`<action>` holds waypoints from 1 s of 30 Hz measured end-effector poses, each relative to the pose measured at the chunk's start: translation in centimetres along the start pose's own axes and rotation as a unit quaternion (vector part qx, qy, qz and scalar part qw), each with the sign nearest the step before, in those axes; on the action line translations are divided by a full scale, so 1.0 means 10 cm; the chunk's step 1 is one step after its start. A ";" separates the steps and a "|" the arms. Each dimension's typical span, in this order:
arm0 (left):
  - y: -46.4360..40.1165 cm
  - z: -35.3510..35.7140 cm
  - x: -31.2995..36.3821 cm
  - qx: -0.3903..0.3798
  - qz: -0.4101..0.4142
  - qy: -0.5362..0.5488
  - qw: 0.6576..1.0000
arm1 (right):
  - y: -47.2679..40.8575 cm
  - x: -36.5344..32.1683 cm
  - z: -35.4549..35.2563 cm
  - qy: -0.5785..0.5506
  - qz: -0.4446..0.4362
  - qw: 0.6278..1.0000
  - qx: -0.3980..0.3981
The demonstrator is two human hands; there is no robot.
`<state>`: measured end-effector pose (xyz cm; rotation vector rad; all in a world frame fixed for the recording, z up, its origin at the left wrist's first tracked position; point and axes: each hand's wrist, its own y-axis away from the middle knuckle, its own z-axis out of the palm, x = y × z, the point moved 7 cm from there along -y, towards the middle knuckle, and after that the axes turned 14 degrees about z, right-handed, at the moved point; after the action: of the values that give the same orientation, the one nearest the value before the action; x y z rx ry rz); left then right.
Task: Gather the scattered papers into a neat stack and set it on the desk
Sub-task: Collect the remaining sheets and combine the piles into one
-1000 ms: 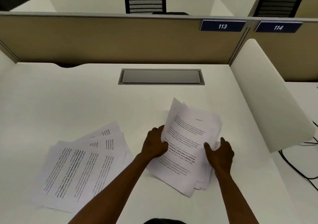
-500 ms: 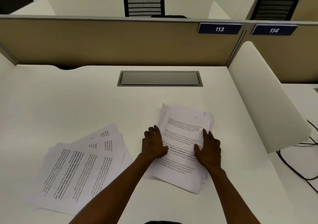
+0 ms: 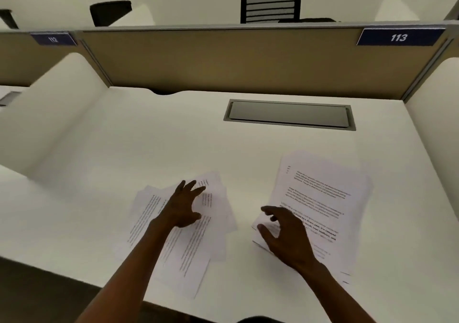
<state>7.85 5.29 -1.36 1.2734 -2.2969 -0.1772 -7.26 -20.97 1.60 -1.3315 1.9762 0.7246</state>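
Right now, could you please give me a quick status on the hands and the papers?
Left hand open over loose sheets. Right hand open, no grip, at gathered pile. Two piles apart on desk; nothing between.

On the desk (image 3: 124, 149), a fanned spread of loose sheets (image 3: 193, 243) lies at the near left and a rough stack of papers (image 3: 320, 198) at the near right, apart from it. The left hand (image 3: 182, 207) is over the sheets, the right hand (image 3: 285, 235) over the stack's near-left corner. Behind them a cable hatch (image 3: 289, 114) sits in the desk, before the partition (image 3: 223, 62).
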 end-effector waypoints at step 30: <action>0.10 -0.10 -0.61 0.101 -0.122 0.003 0.987 | 0.31 -0.54 1.34 0.289 -0.259 0.912 -0.132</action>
<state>10.26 10.98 -2.37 1.6541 -2.1921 -0.0223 -5.88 -6.83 -2.65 -2.3308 1.8282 0.3647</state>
